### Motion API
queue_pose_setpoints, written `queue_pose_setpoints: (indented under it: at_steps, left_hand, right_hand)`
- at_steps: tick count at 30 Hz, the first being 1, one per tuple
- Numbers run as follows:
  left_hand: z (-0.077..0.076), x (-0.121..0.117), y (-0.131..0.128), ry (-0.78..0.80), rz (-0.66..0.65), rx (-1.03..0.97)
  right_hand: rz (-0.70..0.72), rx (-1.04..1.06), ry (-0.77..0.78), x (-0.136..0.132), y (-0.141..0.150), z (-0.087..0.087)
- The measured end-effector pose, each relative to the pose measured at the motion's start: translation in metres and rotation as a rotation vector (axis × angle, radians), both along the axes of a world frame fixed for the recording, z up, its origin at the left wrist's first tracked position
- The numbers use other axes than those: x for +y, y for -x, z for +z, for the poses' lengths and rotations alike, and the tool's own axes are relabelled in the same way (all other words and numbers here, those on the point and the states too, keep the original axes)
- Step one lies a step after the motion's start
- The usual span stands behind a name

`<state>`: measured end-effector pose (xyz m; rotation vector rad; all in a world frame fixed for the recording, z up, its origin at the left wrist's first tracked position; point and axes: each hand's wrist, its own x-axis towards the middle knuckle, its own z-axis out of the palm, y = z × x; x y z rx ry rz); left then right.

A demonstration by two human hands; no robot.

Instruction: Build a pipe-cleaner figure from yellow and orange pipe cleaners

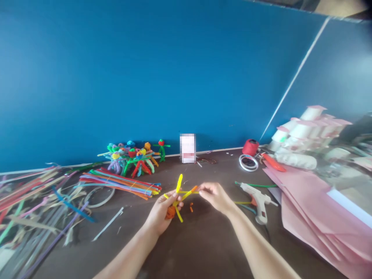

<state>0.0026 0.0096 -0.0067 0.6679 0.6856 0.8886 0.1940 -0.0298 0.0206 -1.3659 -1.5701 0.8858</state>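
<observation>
A pipe cleaner figure with an orange coiled head and yellow limbs is gripped in my left hand. Its limbs stick out above and below my fingers. My right hand pinches the end of a thin yellow stem that runs across from the figure. One yellow limb has an orange tip close to my right fingertips. A small orange pipe cleaner scrap lies on the dark table below, between my hands.
Finished pipe cleaner figures stand by the blue wall, behind a bundle of pipe cleaners. Loose strips spread over the left. At right lie a glue gun, pink sheets, a tape roll and stacked white cups.
</observation>
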Motion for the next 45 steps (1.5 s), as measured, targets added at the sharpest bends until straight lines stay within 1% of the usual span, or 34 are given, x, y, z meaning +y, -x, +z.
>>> queue_pose_setpoints:
  at_steps: [9,14,19,25,28,30,31,32,34,35,36,37,38,39,41,42,43,45]
  left_hand:
    - [-0.004,0.000,0.003,0.013,0.012,0.043]
    - [-0.003,0.000,0.002,0.019,0.019,0.027]
    - [0.000,-0.001,0.002,0.017,0.015,0.017]
    - [-0.002,-0.001,0.002,-0.008,-0.007,0.001]
    - [-0.003,0.000,0.001,-0.010,0.002,0.003]
    - [-0.003,0.000,0.001,-0.002,0.013,0.010]
    - [-0.002,-0.001,0.001,0.005,0.017,0.015]
    - [-0.002,-0.001,0.002,0.012,0.019,0.019]
    - [-0.001,-0.001,0.002,0.020,0.016,0.021]
    - [-0.001,-0.002,0.002,0.014,0.012,0.017]
    - [0.000,-0.002,0.003,0.004,0.012,0.014]
    - [0.000,-0.002,0.003,0.008,0.025,0.009]
    - [0.000,-0.002,0.004,0.006,0.033,0.004]
    - [0.000,-0.002,0.004,0.007,0.042,-0.003]
    - [0.001,-0.001,0.004,0.024,0.048,-0.014]
    - [0.001,-0.001,0.004,0.028,0.045,-0.022]
    - [0.001,-0.001,0.003,0.030,0.044,-0.026]
    - [0.001,-0.001,0.003,0.030,0.043,-0.030]
  right_hand:
    - [-0.050,0.027,0.009,-0.001,-0.001,0.000]
    - [-0.029,0.018,0.005,-0.001,-0.001,0.000]
    - [-0.048,0.003,-0.015,0.000,0.000,-0.002]
    - [-0.052,-0.031,-0.022,0.000,-0.001,-0.003]
    - [-0.026,-0.062,-0.005,0.001,0.000,-0.004]
    - [-0.001,-0.106,0.007,-0.001,0.000,0.000]
    - [-0.019,-0.143,-0.016,-0.003,-0.001,0.004]
    - [-0.066,-0.191,-0.060,-0.007,-0.004,0.011]
    - [-0.265,-0.321,-0.209,-0.018,-0.014,0.031]
    - [-0.381,-0.389,-0.249,-0.026,-0.023,0.041]
    - [-0.488,-0.446,-0.250,-0.035,-0.034,0.051]
    - [-0.573,-0.504,-0.208,-0.044,-0.046,0.059]
    - [-0.688,-0.562,-0.166,-0.054,-0.061,0.065]
    - [-0.784,-0.627,-0.091,-0.064,-0.075,0.067]
    - [-0.887,-0.775,0.156,-0.082,-0.102,0.060]
    - [-0.888,-0.818,0.282,-0.089,-0.113,0.052]
    - [-0.879,-0.849,0.365,-0.094,-0.121,0.043]
    - [-0.804,-0.873,0.461,-0.099,-0.129,0.021]
